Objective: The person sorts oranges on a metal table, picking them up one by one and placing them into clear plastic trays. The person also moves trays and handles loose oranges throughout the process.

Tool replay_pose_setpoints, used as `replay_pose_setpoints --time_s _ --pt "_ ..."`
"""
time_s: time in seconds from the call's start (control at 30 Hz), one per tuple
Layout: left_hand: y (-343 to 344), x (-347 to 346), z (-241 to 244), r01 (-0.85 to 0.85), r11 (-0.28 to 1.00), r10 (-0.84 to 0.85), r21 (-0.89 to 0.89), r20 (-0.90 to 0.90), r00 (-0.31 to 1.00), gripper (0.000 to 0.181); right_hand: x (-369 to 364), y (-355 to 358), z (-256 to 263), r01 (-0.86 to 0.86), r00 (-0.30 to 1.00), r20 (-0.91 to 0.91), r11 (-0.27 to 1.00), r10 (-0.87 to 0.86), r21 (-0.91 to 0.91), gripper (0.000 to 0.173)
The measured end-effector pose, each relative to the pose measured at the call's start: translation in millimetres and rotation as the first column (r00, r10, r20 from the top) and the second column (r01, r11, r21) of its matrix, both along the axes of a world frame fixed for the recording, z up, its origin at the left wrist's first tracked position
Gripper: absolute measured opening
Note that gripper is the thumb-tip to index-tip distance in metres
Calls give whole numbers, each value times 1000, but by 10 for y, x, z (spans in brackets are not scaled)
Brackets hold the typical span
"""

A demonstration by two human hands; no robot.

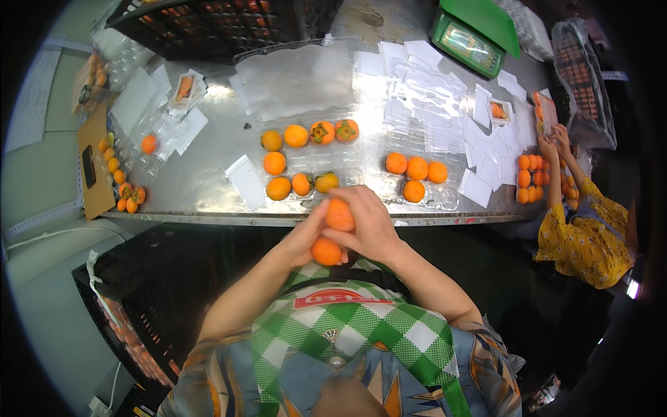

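Observation:
At the table's front edge my two hands meet around two orange persimmons. My right hand (372, 224) curls over the upper persimmon (340, 215), with the fingers of my left hand (304, 242) against its other side. The lower persimmon (326, 251) rests in my left palm, close to the apron. Just beyond lies a clear plastic tray (325, 156) with several persimmons along its back, left and front; some show green calyxes. To its right, another clear tray (443, 195) holds several more, one of them a persimmon (414, 191) in front.
White cards and clear plastic sheets (424, 99) cover the table's right half. A green scale (469, 44) and a black crate (208, 28) stand at the back. At left, loose persimmons (113, 165) line cardboard (96, 195) bearing a phone (88, 167). A co-worker's hands (553, 142) hold a package at right.

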State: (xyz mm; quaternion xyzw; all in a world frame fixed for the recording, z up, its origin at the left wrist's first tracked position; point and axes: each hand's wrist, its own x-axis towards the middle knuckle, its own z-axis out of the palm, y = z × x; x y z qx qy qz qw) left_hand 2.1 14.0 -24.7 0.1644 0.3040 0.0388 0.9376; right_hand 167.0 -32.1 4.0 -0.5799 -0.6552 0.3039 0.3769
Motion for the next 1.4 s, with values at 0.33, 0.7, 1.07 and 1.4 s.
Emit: replay_pose_setpoints --time_s 0.33,0.7,1.07,1.4 --pt "8 -114 72 -31 995 40 92 -107 993 70 -77 80 -86 -106 938 -343 984 52 -140 43" --pt "60 -139 112 -101 994 107 51 -139 985 65 -19 157 -195 -208 683 -714 896 -153 -391 39" --pt "36 -396 -42 -82 982 114 173 -183 977 60 -217 140 -243 -44 924 -382 978 -37 -203 60" --pt "82 -603 21 -213 961 235 175 -120 965 53 -449 351 -162 -66 982 -183 996 53 -64 59"
